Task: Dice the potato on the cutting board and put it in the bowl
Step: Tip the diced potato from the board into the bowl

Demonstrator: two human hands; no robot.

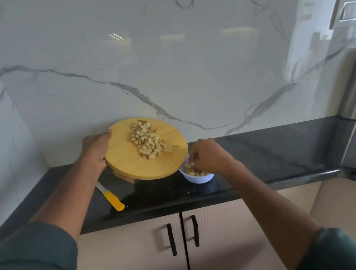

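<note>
I'm looking at a home kitchen: a black stone countertop (261,155) under my hands, a marble backsplash (144,62) beyond them, beige cabinet doors (140,247) with black handles below, and a wall socket (354,10) up right.

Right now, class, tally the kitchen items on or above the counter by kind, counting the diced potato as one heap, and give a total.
Cutting board, round, wooden: 1
Bowl, white: 1
Knife, yellow handle: 1
Heap of diced potato on the board: 1
Total: 4
</note>
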